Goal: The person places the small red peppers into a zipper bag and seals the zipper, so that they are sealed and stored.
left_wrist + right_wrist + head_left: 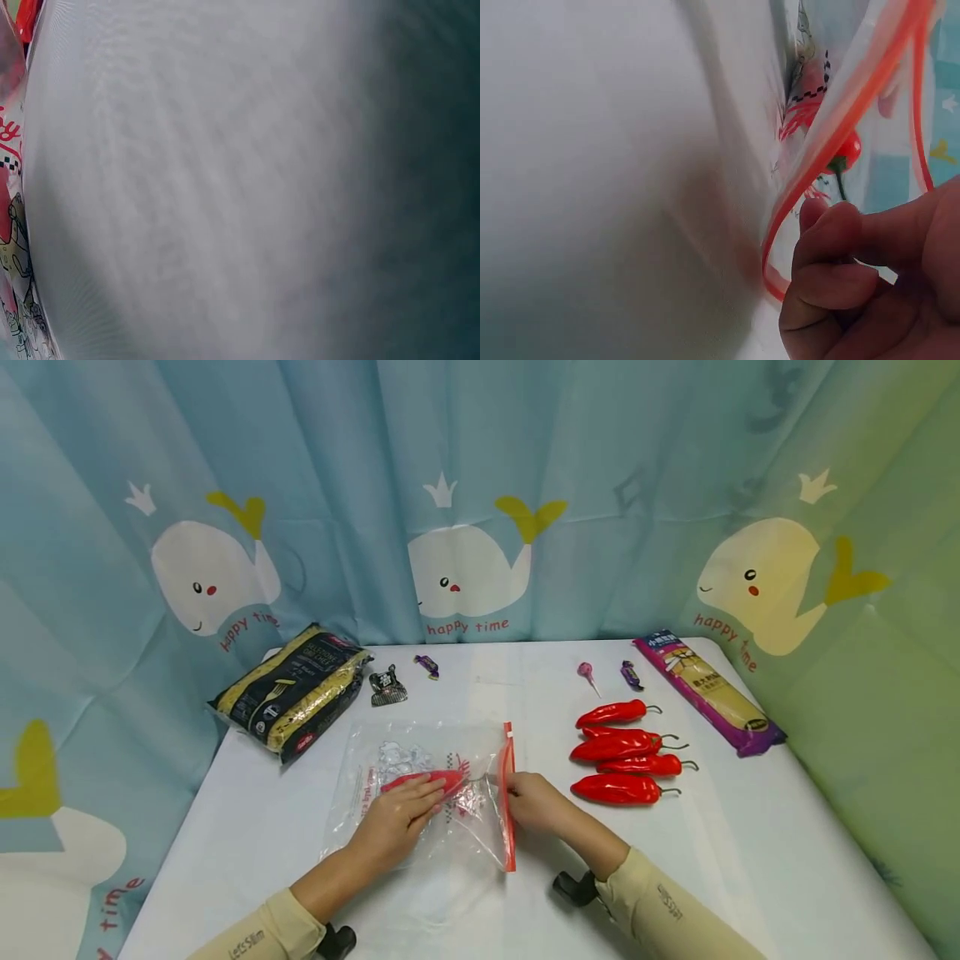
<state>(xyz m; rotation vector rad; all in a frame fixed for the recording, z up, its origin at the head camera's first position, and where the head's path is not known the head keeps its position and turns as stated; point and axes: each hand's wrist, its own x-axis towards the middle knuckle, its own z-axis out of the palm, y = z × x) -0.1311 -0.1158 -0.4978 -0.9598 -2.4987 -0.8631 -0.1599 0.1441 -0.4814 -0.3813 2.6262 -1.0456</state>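
Observation:
A clear zip bag (pixel 450 760) with a red zip strip (pixel 508 802) lies flat on the white table (pixel 750 860). One red pepper (pixel 420 779) is inside it. My left hand (pixel 431 795) rests on top of the bag, fingers stretched over the pepper. My right hand (pixel 513 789) pinches the zip edge. In the right wrist view its curled fingers (pixel 855 255) hold the bag's mouth, whose zip strips (pixel 832 127) stand apart, and the pepper (pixel 847 146) shows inside. Several more red peppers (pixel 618 745) lie in a row just right of the bag.
A dark pasta packet (pixel 292 689) lies at the back left and a long purple noodle pack (pixel 708 693) at the back right. Small wrapped sweets (pixel 387 685) (pixel 427 666) (pixel 632 675) and a lollipop (pixel 586 673) sit along the back. A whale-print curtain (pixel 465 527) surrounds the table.

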